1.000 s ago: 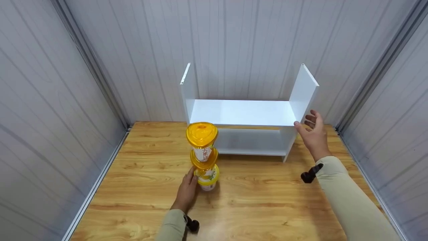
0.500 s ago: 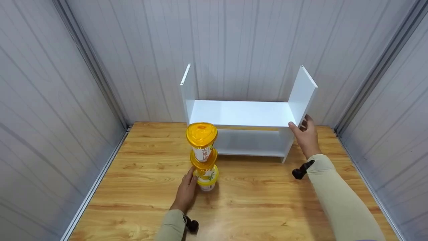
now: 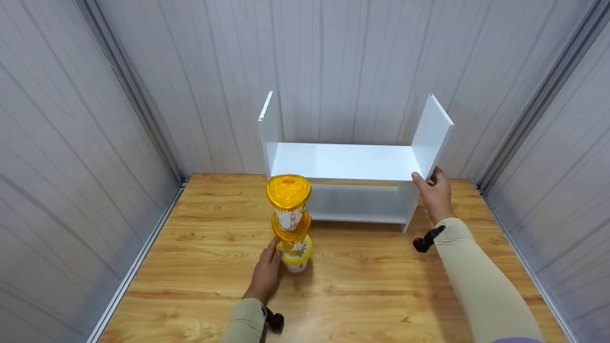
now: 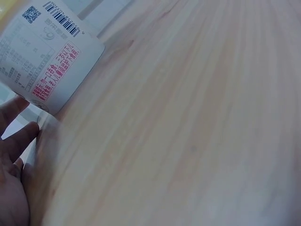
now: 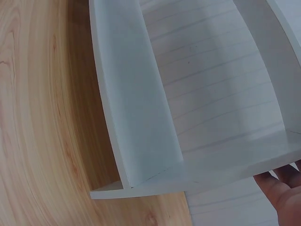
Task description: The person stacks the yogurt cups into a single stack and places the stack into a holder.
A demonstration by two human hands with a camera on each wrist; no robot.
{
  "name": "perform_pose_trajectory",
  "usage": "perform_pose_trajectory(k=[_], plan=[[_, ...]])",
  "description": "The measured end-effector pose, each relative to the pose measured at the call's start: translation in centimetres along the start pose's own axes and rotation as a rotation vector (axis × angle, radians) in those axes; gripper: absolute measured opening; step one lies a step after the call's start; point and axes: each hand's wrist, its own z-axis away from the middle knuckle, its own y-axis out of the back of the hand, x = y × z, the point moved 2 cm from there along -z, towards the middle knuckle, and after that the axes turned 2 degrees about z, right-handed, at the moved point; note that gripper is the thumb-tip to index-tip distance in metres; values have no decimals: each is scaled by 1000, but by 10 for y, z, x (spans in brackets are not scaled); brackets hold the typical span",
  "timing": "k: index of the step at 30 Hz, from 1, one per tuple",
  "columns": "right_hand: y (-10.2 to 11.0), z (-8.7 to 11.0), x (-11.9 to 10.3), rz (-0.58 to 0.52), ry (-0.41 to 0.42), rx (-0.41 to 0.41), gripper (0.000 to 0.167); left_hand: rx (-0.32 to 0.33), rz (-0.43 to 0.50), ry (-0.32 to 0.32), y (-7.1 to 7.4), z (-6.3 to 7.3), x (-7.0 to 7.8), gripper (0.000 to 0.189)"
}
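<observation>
Yellow-lidded jelly cups (image 3: 289, 219) stand stacked on the wooden tabletop, with white printed labels. The lowest white cup (image 4: 56, 56) shows a barcode and red warning print in the left wrist view. My left hand (image 3: 265, 274) lies along the left side of the stack's base, fingers extended and fingertips against the lowest cup; the thumb is hard to make out. A white two-tier shelf (image 3: 348, 162) stands behind and to the right of the stack. My right hand (image 3: 434, 195) grips its right side panel (image 5: 225, 169), thumb at the front edge and fingers behind.
White panelled walls (image 3: 333, 57) enclose the wooden tabletop (image 3: 200, 267) at the back and both sides. The shelf has upright side panels and an open top. A purple edge (image 3: 517, 340) shows at the bottom right.
My right hand has moved left from beside the shelf and now grips its right side panel. The panel has shifted very slightly. My left hand and the jelly cups look unmoved.
</observation>
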Motion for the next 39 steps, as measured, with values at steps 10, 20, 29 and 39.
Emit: perform_pose_trajectory(k=[10,20,29,39], plan=[[-1,-3,1,-14,9,14,82,-22,108,16,-2,2,1,64],[-3,-3,0,-12,-23,36,80,-124,390,-83,-2,3,7,80],[-2,-2,4,-4,-33,64,76,-118,323,-13,-13,7,21,117],[-4,-3,7,-44,-39,37,80,-63,215,-88,-17,1,26,117]])
